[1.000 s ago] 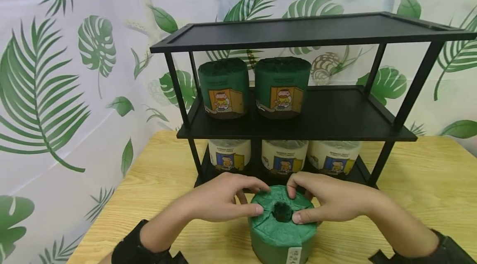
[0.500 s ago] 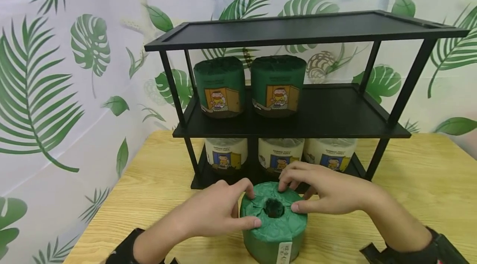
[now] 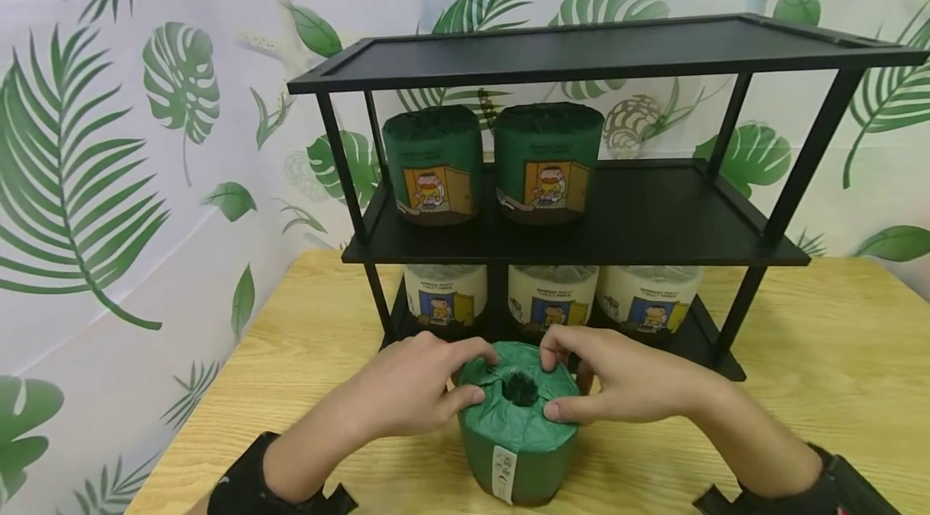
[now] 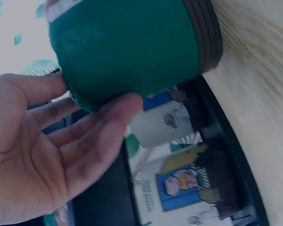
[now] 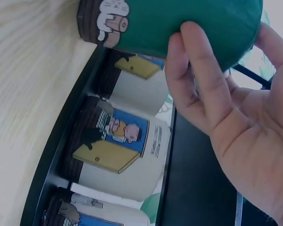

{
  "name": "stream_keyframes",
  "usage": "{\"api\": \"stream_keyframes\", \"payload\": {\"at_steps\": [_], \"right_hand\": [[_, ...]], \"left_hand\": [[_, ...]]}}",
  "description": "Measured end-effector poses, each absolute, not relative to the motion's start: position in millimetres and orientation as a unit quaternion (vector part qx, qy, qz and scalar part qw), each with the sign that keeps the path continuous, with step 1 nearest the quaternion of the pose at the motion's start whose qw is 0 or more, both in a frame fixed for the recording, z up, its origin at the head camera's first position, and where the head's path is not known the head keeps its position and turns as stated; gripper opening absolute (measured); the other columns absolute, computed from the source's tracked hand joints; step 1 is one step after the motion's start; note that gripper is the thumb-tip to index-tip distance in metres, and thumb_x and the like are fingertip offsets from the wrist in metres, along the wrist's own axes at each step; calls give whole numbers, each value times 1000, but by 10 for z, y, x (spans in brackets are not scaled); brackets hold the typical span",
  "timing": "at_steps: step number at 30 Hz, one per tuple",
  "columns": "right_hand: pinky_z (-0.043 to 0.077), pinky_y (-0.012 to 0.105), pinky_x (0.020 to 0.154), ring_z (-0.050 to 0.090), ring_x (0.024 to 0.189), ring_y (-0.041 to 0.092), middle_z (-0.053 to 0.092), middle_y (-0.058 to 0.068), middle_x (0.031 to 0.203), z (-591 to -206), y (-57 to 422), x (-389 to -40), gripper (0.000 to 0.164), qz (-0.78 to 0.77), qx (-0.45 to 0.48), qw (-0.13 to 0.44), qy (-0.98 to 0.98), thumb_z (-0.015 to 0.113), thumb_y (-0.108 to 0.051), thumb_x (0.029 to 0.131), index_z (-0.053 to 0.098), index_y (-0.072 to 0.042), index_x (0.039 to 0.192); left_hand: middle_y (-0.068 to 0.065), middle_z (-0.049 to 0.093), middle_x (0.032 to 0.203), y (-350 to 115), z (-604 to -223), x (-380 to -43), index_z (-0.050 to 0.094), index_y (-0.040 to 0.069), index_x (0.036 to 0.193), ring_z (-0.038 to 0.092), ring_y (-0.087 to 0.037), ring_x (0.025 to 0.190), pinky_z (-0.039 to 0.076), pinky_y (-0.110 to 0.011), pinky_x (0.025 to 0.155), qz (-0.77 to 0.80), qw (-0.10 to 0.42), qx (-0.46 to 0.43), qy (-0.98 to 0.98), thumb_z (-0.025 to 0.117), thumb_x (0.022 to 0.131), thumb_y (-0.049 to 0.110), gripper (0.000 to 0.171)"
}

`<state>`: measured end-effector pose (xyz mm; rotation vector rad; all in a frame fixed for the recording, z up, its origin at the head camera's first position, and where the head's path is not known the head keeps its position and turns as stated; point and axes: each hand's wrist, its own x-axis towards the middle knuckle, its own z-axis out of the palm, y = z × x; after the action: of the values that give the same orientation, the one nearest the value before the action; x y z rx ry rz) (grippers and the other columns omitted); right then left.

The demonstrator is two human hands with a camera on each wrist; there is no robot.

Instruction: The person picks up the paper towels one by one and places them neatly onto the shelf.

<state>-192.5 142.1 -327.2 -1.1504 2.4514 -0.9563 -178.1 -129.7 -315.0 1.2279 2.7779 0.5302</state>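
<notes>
A green-wrapped toilet roll (image 3: pixel 517 426) stands upright on the table in front of the rack, its core hole facing up and a white paper strip (image 3: pixel 504 473) at its front left. My left hand (image 3: pixel 410 386) grips its left upper edge, thumb on top; in the left wrist view the fingers lie along the side of the roll (image 4: pixel 132 52). From the right, my right hand (image 3: pixel 639 378) holds the same roll, thumb on the top near the hole. The right wrist view shows two fingertips (image 5: pixel 191 30) against the green side, next to a printed white cat.
Behind the roll stands a black three-tier rack (image 3: pixel 690 212). Two green toilet rolls (image 3: pixel 433 152) sit on its middle shelf, left and centre. Three cream toilet rolls (image 3: pixel 445 293) line the bottom shelf. The wooden table (image 3: pixel 814 370) extends on both sides; a leaf-print backdrop hangs behind.
The roll has turned between my hands, its white strip swinging from the front right to the front left. It also sits slightly further left; both hands have shifted with it.
</notes>
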Motion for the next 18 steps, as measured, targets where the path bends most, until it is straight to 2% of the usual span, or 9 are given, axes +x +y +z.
{"api": "stream_keyframes", "payload": {"at_steps": [4,7,9,14,18], "right_hand": [[50,32,70,54,82,13,51,-1,101,-3258,1396,-1906,34,-320,-398,126,851,60,-46,85,46,-21,103],[50,33,70,55,81,11,51,-2,102,-3244,1432,-1906,30,-312,-404,109,853,59,-45,87,49,-23,104],[51,31,69,55,82,9,50,-4,103,-3244,1450,-1925,25,-307,-407,77,857,57,-43,88,51,-25,104],[52,28,72,55,93,9,48,-6,111,-3316,1449,-2033,17,-330,-425,3,843,54,-34,92,55,-27,107],[52,29,75,54,99,11,51,-6,115,-3383,1438,-2086,19,-348,-459,26,817,54,-28,93,55,-26,112]], "left_hand": [[12,52,60,-1321,-3145,-1815,53,23,121,48,2,54,43,-16,52,177,42,409,894,59,89,31,33],[11,42,49,-1312,-3129,-1763,55,21,120,41,0,42,38,-17,42,186,40,405,894,58,90,29,31],[10,37,45,-1303,-3106,-1705,56,18,117,36,-2,36,34,-18,38,193,35,393,898,56,92,29,27],[9,42,49,-1211,-3080,-1542,52,12,110,41,-1,39,38,-18,40,197,52,357,912,50,93,35,29],[8,48,56,-1128,-3130,-1500,47,8,111,45,1,43,41,-16,42,189,67,349,916,53,91,40,39]]}}
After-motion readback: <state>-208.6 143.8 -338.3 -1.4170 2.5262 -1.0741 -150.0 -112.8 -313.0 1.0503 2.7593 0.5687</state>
